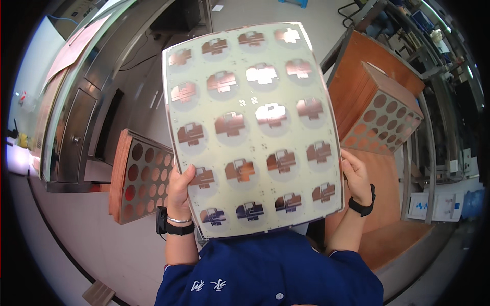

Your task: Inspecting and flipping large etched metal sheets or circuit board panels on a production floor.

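Note:
A large pale green circuit board panel [250,137] with rows of shiny copper shapes on round patches spans the middle of the view, tilted up before my chest. My left hand [180,184] grips its lower left edge, the thumb lying on the front face and the other fingers hidden behind. At the right edge, my right hand [356,175] holds the panel between thumb and fingers, with part of the fingers out of sight behind it. Bright light glares off several copper patches near the panel's upper middle.
To the left, a stack of panels with copper circles [145,173] leans upright near a metal bench with a drawer [76,135]. Another such stack [383,115] rests on a brown wooden stand [375,178] at the right. A blue stool [293,2] shows at the far edge.

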The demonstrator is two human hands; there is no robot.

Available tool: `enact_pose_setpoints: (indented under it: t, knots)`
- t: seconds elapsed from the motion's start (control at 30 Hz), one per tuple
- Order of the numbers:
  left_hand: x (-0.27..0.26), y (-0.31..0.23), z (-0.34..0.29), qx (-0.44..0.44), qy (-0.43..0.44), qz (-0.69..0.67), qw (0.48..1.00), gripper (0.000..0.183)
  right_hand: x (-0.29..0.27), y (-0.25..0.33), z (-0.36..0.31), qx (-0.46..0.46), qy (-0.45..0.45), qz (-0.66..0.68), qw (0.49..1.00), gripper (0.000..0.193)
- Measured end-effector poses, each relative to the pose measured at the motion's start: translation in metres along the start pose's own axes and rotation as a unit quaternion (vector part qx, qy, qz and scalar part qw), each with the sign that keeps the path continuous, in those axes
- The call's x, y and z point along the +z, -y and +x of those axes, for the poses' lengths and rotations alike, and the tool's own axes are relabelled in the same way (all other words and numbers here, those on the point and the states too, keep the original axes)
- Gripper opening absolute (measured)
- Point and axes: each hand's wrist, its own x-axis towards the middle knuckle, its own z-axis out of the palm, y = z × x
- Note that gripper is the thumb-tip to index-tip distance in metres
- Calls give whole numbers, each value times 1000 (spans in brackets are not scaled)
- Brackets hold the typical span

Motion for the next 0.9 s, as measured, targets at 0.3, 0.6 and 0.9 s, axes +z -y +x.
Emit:
enact_pose_setpoints:
  t: [0.3,0.6,0.9]
  knots:
    - [9,-1,-6,12,51,132,990,59,9,12,38,-49,-100,152,982,36]
    - [22,-24,17,74,75,-21,994,42,16,23,28,-120,-116,166,972,36]
    - [44,-44,34,313,93,112,939,19,-1,32,43,-353,-217,85,906,29]
